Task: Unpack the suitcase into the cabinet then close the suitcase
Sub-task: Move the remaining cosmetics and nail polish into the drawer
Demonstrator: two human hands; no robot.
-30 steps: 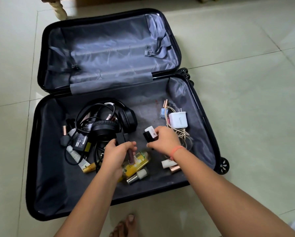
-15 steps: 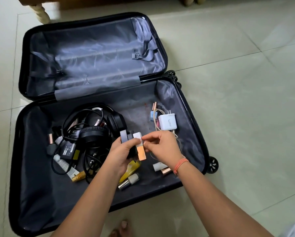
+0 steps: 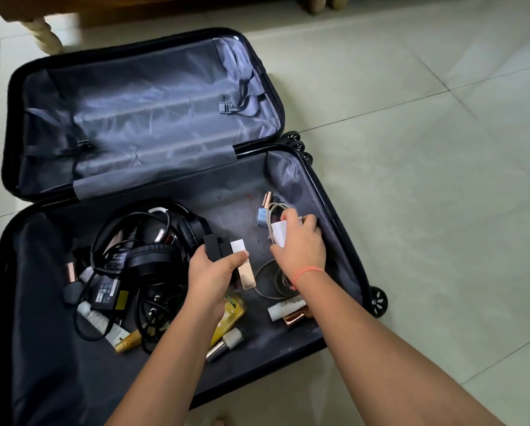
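Both arms reach into the suitcase (image 3: pixel 153 118), left grip (image 3: pixel 211 278) clutching small cases (image 3: pixel 219 250), right grip (image 3: pixel 300 241) clasping the charger (image 3: pixel 278 234).

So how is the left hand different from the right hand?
The left hand grips small cosmetic cases, black and white-and-rose-gold; the right hand grips a white charger and its beige cable. The right wrist wears an orange band; the left wrist is bare. Both hover over the near half of the open suitcase.

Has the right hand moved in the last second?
Yes. The right hand went from beside the left hand toward the suitcase's right wall, onto the white charger.
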